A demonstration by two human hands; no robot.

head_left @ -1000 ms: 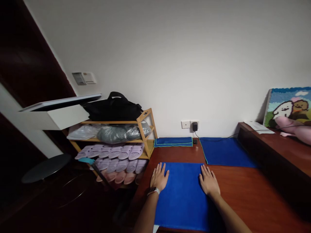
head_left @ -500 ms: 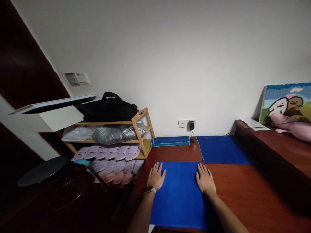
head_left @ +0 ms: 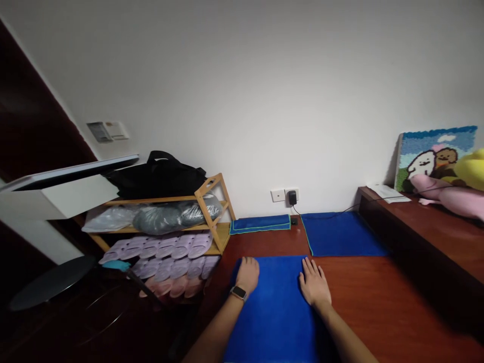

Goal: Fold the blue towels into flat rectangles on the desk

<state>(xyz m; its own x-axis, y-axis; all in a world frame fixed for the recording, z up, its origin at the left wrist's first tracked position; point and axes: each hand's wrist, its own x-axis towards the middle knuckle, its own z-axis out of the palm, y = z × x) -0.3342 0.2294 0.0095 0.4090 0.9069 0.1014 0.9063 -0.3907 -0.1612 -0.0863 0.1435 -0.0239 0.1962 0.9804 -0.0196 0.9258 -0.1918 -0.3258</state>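
Note:
A blue towel (head_left: 278, 312) lies spread on the reddish-brown wooden table in front of me. At its far left corner my left hand (head_left: 247, 274), with a watch on the wrist, has its fingers curled down on the cloth, closed on the towel; the fingertips are hidden. My right hand (head_left: 315, 282) rests flat near the far right corner, fingers stretched out and open. Behind, against the wall, lies a folded blue towel (head_left: 260, 223) with green edging. Another blue towel (head_left: 340, 237) lies flat to its right.
A wooden shoe rack (head_left: 215, 212) with several lilac slippers (head_left: 166, 247) stands left of the table, a black bag (head_left: 162, 176) on top. A black plug (head_left: 292, 197) sits in the wall socket, its cable running right. A pink plush toy (head_left: 449, 196) lies on the raised ledge.
My left hand has gone from lying flat with spread fingers to curled on the towel's corner. My right hand stays flat. The view has shifted slightly to the right.

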